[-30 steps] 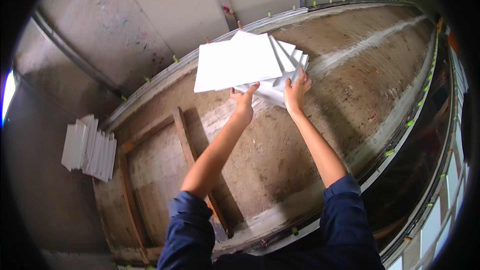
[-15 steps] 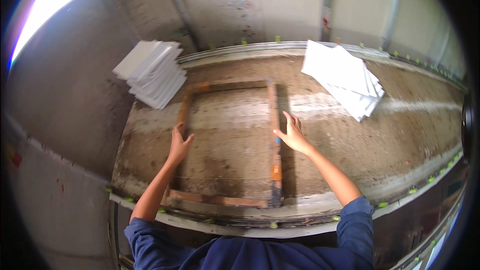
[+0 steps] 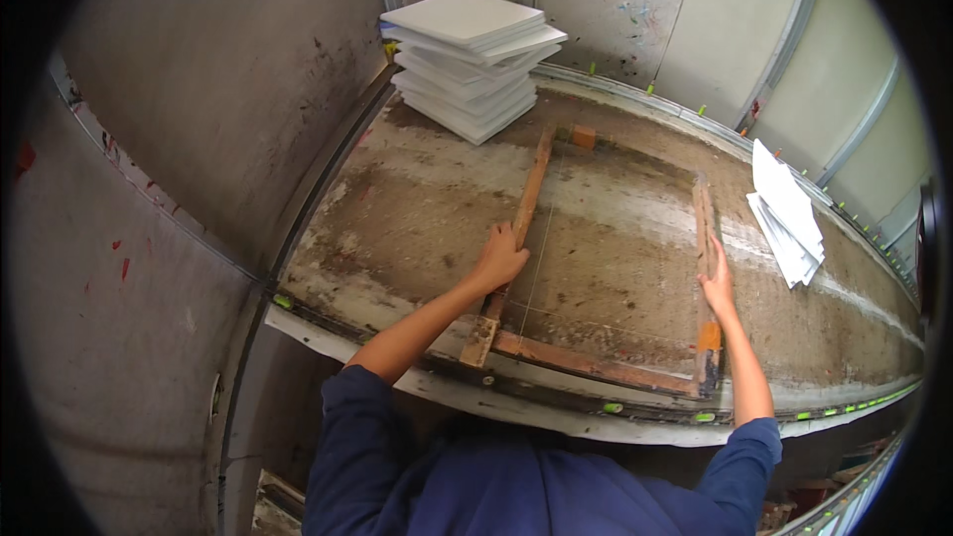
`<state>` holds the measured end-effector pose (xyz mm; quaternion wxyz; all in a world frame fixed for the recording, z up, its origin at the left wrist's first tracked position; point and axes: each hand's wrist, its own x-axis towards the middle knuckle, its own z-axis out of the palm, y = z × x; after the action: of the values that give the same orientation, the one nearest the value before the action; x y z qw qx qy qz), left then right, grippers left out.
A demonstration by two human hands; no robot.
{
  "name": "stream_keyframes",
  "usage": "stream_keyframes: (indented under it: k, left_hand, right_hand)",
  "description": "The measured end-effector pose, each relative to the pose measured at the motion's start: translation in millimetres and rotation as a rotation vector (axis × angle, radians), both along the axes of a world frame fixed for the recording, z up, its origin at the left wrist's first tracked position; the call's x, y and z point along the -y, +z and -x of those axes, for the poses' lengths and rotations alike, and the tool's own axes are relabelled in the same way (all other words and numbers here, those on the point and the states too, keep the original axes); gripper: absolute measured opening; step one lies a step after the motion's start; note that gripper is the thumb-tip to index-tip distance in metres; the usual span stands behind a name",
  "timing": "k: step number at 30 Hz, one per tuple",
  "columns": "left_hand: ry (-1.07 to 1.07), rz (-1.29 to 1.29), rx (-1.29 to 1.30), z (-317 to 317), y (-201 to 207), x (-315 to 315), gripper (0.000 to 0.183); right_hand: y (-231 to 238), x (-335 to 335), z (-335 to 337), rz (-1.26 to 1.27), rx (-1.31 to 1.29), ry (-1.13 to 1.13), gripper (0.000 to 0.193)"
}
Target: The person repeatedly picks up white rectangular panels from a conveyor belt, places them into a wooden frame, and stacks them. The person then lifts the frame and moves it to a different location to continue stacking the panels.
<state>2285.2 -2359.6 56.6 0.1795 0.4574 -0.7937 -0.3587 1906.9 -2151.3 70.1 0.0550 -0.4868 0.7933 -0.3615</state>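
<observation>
A wooden frame (image 3: 586, 365) of worn slats lies flat on a dirty work table (image 3: 417, 199). My left hand (image 3: 499, 260) rests on the frame's left slat, fingers curled over it. My right hand (image 3: 717, 284) lies along the right slat, fingers stretched forward. A thin string runs across the frame near the left slat. Both forearms reach in from the bottom, in dark blue sleeves.
A tall stack of white square tiles (image 3: 475, 58) stands at the table's far left corner. A smaller fanned pile of white tiles (image 3: 786, 216) lies to the right. Grey walls (image 3: 199, 99) close in on the left and behind. Small green clips (image 3: 695, 418) dot the table's front edge.
A second ago both hands held white tiles over the pile at the right. They have let go, and both hands now rest on the wooden frame's side slats; the view has swung left.
</observation>
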Motion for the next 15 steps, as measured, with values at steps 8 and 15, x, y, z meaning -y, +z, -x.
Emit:
stream_keyframes:
  k: [8,15]
  left_hand:
    - [0.034,0.007,-0.071,-115.7,26.4,9.3,0.052]
    - [0.075,0.085,-0.009,-194.0,72.9,-15.9,0.058]
  right_hand:
    - [76.9,20.1,-113.5,-0.112,0.107,0.098,0.072]
    - [75.6,27.5,-172.8,-0.126,0.212,0.170,0.067]
